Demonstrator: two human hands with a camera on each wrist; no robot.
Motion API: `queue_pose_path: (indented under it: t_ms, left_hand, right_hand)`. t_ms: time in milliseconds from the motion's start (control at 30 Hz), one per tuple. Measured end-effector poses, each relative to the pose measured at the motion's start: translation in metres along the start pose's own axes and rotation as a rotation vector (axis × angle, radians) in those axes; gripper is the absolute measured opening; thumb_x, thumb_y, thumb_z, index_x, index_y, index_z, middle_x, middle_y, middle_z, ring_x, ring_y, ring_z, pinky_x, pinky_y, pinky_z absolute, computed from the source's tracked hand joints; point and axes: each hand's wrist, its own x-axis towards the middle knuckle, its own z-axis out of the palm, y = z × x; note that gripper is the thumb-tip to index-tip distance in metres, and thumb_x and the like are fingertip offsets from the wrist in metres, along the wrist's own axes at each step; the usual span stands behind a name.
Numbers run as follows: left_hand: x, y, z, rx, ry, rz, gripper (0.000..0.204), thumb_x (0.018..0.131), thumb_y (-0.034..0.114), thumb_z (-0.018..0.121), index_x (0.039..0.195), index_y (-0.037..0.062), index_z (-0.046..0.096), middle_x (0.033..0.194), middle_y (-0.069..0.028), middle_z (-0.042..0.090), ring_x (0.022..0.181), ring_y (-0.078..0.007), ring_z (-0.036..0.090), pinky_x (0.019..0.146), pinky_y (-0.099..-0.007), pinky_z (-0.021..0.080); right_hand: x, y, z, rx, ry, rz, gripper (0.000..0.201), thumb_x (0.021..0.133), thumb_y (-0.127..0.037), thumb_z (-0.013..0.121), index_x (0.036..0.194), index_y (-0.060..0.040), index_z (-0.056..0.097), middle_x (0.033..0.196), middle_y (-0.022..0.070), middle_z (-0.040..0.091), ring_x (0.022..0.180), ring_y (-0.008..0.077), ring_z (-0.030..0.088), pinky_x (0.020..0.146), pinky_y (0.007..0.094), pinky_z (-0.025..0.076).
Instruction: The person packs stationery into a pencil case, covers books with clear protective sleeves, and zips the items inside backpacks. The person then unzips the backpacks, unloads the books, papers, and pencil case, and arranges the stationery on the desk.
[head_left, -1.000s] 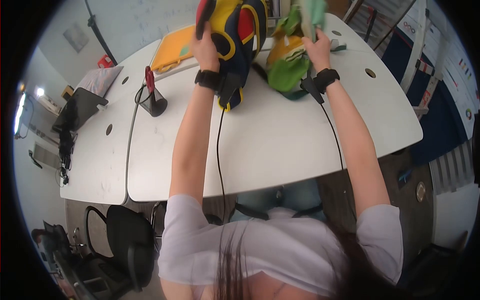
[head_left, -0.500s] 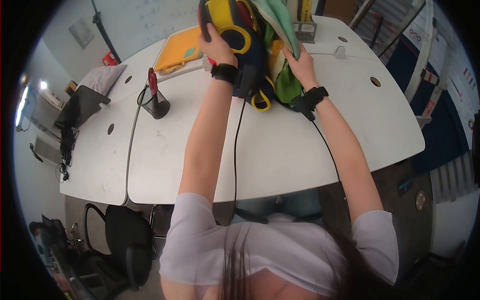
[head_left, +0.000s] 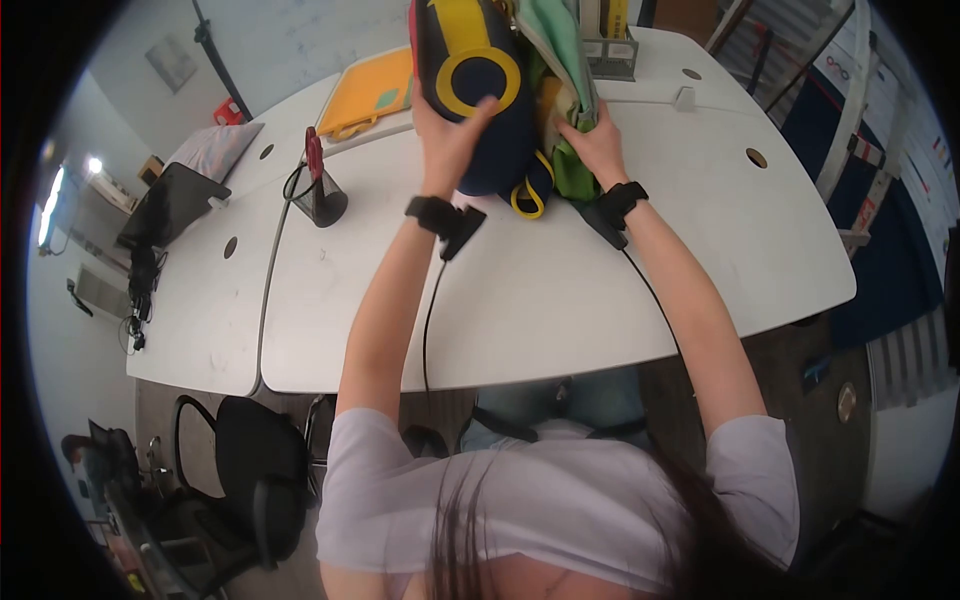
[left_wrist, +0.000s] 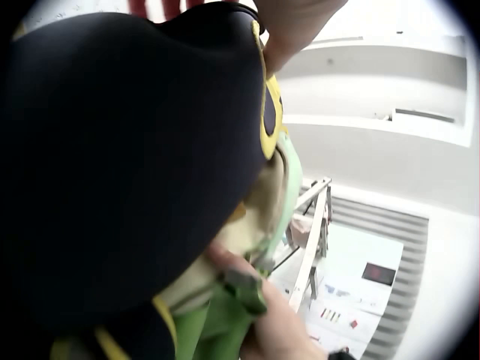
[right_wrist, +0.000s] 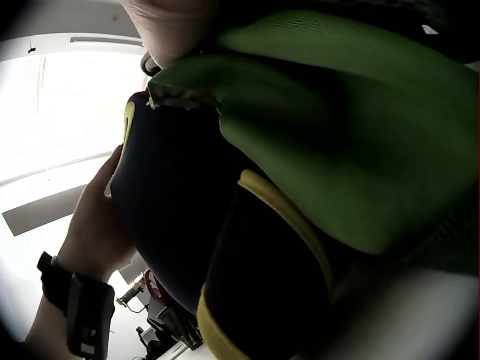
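Observation:
A navy backpack (head_left: pixel 500 150) with yellow trim and a round yellow ring stands tilted over the far part of the white table (head_left: pixel 480 300). My left hand (head_left: pixel 447 140) grips its left side, thumb across the front and fingers behind. Tight against its right side is a green backpack (head_left: pixel 572 178) with a pale mint panel. My right hand (head_left: pixel 598 150) holds the green one by its near right edge. In the left wrist view the navy cloth (left_wrist: pixel 135 165) fills much of the picture. A yellow-edged strap (right_wrist: pixel 266 247) hangs low in the right wrist view.
A mesh pen cup (head_left: pixel 322 203) with red-handled scissors stands to the left. Behind it lies an orange folder (head_left: pixel 370 95). A wire holder (head_left: pixel 610 58) with books sits at the back, near a small white block (head_left: pixel 684 98). A black laptop (head_left: pixel 172 205) is far left.
The green backpack has come left against the navy one, my right hand with it. My left hand has shifted lower on the navy backpack, which has turned to show its ring more squarely.

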Motion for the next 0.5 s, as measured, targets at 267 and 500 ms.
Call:
queue_pose_path:
  t_ms: [267,500]
  left_hand:
    - [-0.028,-0.029,-0.017,-0.070,0.049,-0.343,0.038,0.077,0.014,0.066,0.107,-0.0038,0.049,0.102,-0.0142,0.060,0.093,-0.0228,0.057,0.083,-0.0318,0.042]
    - [-0.024,-0.041,-0.042,-0.158,0.147,-0.358,0.039,0.079,0.015,0.065,0.110,-0.0024,0.048,0.103,-0.0118,0.059,0.096,-0.0202,0.055,0.086,-0.0304,0.041]
  right_hand:
    - [-0.014,-0.012,0.017,0.067,0.178,-0.088,0.046,0.068,-0.016,0.071,0.106,0.0006,0.053,0.090,0.0218,0.061,0.086,0.0380,0.059,0.072,0.0390,0.047]
    - [-0.011,-0.013,0.043,0.124,0.147,-0.114,0.051,0.066,-0.013,0.071,0.111,0.0004,0.049,0.097,0.0223,0.058,0.091,0.0383,0.056,0.076,0.0390,0.045]
